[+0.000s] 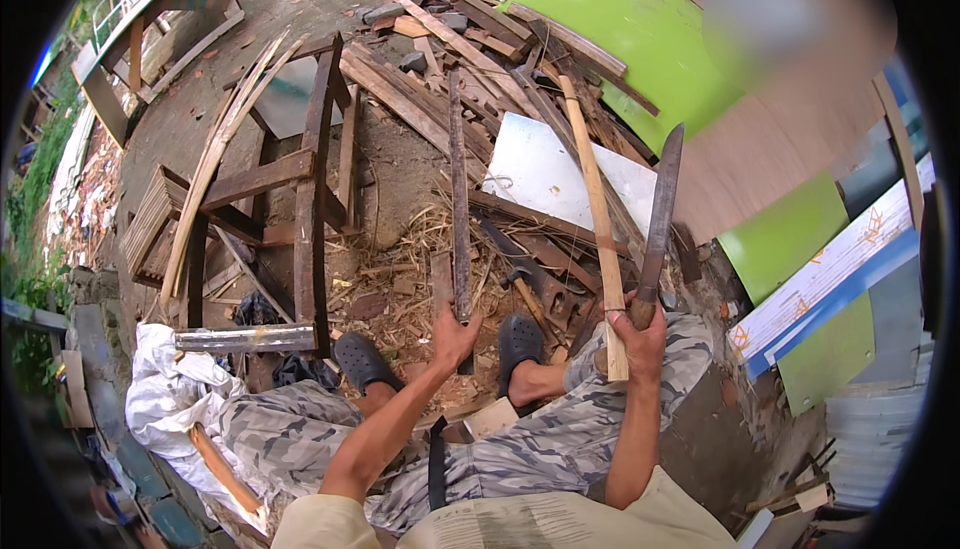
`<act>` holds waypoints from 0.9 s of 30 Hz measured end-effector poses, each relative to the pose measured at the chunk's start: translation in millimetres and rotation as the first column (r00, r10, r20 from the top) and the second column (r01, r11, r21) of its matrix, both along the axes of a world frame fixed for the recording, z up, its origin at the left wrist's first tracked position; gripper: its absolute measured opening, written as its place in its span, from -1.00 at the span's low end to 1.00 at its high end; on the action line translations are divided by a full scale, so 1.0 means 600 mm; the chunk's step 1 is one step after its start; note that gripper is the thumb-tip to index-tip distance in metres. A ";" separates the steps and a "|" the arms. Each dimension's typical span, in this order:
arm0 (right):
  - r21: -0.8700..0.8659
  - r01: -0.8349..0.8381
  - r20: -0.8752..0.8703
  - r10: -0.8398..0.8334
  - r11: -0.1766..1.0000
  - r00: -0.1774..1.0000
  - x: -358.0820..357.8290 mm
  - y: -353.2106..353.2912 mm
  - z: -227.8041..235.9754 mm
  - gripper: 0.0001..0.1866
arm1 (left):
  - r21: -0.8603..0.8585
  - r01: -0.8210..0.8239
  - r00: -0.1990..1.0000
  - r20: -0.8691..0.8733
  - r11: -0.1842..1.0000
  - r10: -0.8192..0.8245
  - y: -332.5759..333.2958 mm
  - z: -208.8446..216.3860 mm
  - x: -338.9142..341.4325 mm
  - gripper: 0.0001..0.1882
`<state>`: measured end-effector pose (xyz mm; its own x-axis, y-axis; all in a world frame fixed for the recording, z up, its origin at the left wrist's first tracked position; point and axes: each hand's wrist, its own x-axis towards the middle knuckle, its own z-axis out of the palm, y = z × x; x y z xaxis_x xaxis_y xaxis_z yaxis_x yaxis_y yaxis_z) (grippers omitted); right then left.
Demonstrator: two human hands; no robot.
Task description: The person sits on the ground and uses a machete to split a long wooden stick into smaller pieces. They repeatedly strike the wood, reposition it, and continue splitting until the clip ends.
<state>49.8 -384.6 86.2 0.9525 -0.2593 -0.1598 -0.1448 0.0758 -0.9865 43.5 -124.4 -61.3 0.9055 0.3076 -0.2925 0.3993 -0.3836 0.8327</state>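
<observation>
A: What does the left hand [452, 334] hold?
B: Its grip is wrapped round the lower end of a dark wooden slat [459, 189], which stands upright just left of the pale stick [596, 199]

A: And the right hand [638, 334]?
B: Its grip is clenched on the machete [658, 224] handle, blade pointing up, just right of the pale stick, above the black clogs [520, 337]

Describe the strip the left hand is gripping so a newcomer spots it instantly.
Start at the scrap-wood heap on the dirt ahead of the seated person. From it a dark wooden slat runs straight down to the left hand. It is darker and narrower than the pale strip beside the machete.
</observation>
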 end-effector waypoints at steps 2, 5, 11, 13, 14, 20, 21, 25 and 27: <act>-0.008 0.051 0.029 -0.051 0.999 0.998 -0.009 -0.026 0.015 -0.62 | -0.085 0.036 0.998 -0.055 0.996 -0.041 -0.061 0.061 0.050 -0.37; 0.002 0.139 0.073 -0.139 0.990 0.988 -0.018 -0.045 0.040 -0.64 | -0.175 0.003 0.999 0.044 0.985 0.005 -0.152 0.059 0.139 -0.31; -0.029 0.263 0.161 -0.255 0.964 0.953 -0.043 -0.099 0.068 -0.62 | 0.066 0.545 0.837 -0.105 0.836 -0.537 -0.321 0.042 0.250 -0.10; -0.059 0.266 0.148 -0.255 0.962 0.956 -0.051 -0.105 0.070 -0.62 | 0.012 0.596 0.801 -0.085 0.803 -0.593 -0.312 0.006 0.252 -0.13; -0.070 0.281 0.156 -0.268 0.957 0.951 -0.060 -0.116 0.059 -0.61 | -0.017 0.633 0.771 -0.073 0.774 -0.632 -0.307 0.002 0.244 -0.14; -0.143 0.214 0.065 -0.207 0.966 0.976 -0.059 -0.089 0.011 -0.60 | -0.176 0.394 0.919 0.074 0.902 -0.387 -0.191 0.026 0.174 -0.38; -0.210 0.141 -0.005 -0.145 0.967 0.989 -0.056 -0.074 0.018 -0.58 | -0.118 0.323 0.943 0.129 0.939 -0.308 -0.163 0.024 0.170 -0.37; -0.131 0.005 0.032 -0.001 0.991 0.999 -0.047 -0.015 -0.008 -0.60 | 0.028 0.193 0.981 -0.001 0.981 -0.193 -0.066 0.060 0.162 -0.32; -0.043 -0.085 0.011 0.085 0.995 0.996 -0.043 0.024 -0.013 -0.59 | 0.094 0.195 0.980 -0.066 0.976 -0.189 0.003 0.065 0.162 -0.31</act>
<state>23.9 -370.3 78.2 0.9733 -0.1833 -0.1380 -0.1363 0.0219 -0.9904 140.4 -122.3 -22.4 0.9335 0.1594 -0.3213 0.3551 -0.5372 0.7651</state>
